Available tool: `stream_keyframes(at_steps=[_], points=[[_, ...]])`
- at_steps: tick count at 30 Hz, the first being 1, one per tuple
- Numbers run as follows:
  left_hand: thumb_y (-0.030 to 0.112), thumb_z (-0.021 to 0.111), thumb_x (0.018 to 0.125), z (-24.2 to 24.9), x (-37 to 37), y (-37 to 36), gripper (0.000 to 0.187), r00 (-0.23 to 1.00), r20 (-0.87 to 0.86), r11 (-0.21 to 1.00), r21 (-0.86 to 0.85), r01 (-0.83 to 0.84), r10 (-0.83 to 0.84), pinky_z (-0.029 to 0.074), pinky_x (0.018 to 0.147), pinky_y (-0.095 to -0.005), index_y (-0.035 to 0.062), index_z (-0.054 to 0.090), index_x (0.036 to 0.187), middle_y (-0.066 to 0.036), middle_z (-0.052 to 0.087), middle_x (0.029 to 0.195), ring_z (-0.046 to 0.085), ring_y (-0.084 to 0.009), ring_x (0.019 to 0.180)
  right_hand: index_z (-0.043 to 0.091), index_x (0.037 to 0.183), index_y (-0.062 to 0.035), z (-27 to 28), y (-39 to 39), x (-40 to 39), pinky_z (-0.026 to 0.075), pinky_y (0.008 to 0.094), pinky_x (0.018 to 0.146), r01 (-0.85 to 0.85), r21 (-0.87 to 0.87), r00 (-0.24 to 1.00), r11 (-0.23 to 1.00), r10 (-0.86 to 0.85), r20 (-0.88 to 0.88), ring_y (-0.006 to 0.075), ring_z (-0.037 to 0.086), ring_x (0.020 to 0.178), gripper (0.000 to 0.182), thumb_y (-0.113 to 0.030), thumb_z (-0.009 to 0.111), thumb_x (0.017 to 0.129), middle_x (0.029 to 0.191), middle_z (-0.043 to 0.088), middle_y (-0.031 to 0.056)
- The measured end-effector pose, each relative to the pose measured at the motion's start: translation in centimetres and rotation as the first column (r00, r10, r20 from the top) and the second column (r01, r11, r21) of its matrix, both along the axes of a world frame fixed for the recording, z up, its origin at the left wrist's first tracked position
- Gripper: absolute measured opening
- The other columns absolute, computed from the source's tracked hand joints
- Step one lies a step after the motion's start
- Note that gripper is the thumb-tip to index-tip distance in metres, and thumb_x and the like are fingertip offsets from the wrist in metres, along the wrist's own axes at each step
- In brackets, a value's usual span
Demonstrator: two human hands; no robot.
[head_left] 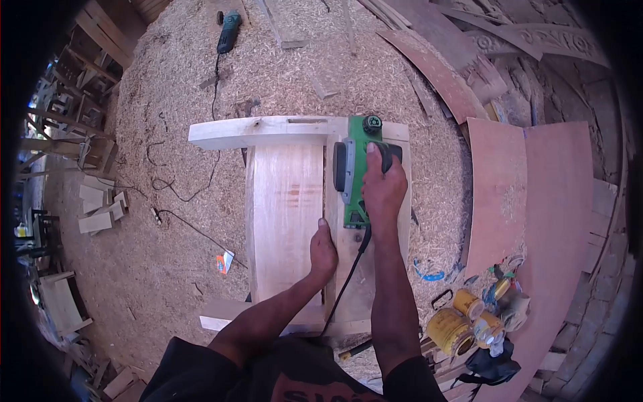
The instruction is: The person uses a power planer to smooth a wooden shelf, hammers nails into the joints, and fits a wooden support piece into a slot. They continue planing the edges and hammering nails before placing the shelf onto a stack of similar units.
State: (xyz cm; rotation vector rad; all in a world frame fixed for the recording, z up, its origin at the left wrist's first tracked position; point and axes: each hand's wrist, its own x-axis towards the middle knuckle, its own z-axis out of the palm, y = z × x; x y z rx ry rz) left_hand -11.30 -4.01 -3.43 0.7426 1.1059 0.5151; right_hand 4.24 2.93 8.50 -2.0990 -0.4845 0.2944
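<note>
My right hand (385, 191) is closed round the handle of a green electric planer (356, 161). The planer sits on a wooden plank (351, 281) that lies lengthwise in front of me. Its black cord (353, 268) runs back towards my body. Lower down, my left hand (324, 254) grips the left edge of the same plank, thumb pointing away from me and the other fingers mostly hidden. Beside it lies a wide pale wood panel (284, 208). Across the far ends stands a timber rail (261, 128) with a slot cut in it.
Wood shavings (295, 74) cover the ground. An angle grinder (228, 31) lies at the far side, its cord trailing towards the left. Reddish plywood sheets (499, 194) lean at right, near yellow containers (450, 331). Several wood offcuts (97, 208) lie at left.
</note>
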Motion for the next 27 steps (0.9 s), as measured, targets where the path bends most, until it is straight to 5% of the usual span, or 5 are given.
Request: stream_keyframes(at_steps=[10,16,21,24,27], points=[[0.053,0.035,0.116,1.1,-0.7,0.6,0.07,0.998,0.044,0.997,-0.068,0.048,-0.045,0.045,0.108,-0.035,-0.0086,0.065,0.133,-0.018,0.071,0.123,0.062,-0.0232,0.114,0.072,0.099,0.0042,0.9,3.9,1.7,0.054,0.05,0.076,-0.022,-0.003,1.0,1.0,0.022,-0.019,0.0428,0.073,0.081,0.053,-0.049,0.068,0.101,0.084,0.073,0.0253],[0.058,0.029,0.113,-1.1,-3.5,1.3,0.07,0.872,0.455,0.666,-0.709,0.231,0.182,0.042,0.119,-0.0444,0.0035,0.058,0.146,-0.015,0.063,0.147,0.059,-0.0305,0.135,0.066,0.101,-0.0026,-2.2,-4.9,-7.2,0.046,0.03,0.046,-0.057,-0.02,0.991,0.998,0.059,0.121,0.0107,0.057,0.052,0.043,-0.046,0.068,0.105,0.068,0.06,0.0031],[0.058,0.033,0.109,-3.2,-4.1,-0.3,0.069,0.889,0.415,0.675,-0.714,0.185,0.195,0.041,0.121,-0.048,0.0092,0.054,0.152,-0.012,0.06,0.152,0.056,-0.0314,0.139,0.067,0.097,0.0004,-0.5,-4.9,-9.7,0.05,0.0401,0.057,0.007,-0.11,0.996,0.994,0.003,0.087,0.0204,0.065,0.061,0.045,-0.044,0.07,0.104,0.069,0.063,0.0097],[0.064,0.033,0.107,-2.0,-3.7,-0.1,0.072,0.888,0.413,0.642,-0.74,0.199,0.201,0.045,0.116,-0.0473,0.0091,0.062,0.144,-0.012,0.068,0.141,0.063,-0.0319,0.129,0.065,0.109,0.0032,1.0,-2.1,-8.3,0.054,0.0585,0.078,-0.007,-0.171,0.999,0.985,0.015,0.043,0.0526,0.071,0.09,0.057,-0.053,0.066,0.101,0.092,0.071,0.0325],[0.069,0.035,0.104,-2.0,-3.0,0.1,0.076,0.898,0.387,0.626,-0.758,0.181,0.209,0.049,0.112,-0.0463,0.0078,0.069,0.136,-0.013,0.073,0.132,0.067,-0.0325,0.121,0.068,0.099,0.0038,-0.2,2.2,-5.6,0.052,0.0531,0.07,-0.012,-0.07,0.974,0.997,0.027,0.224,0.0461,0.069,0.077,0.05,-0.046,0.069,0.102,0.081,0.07,0.0264]])
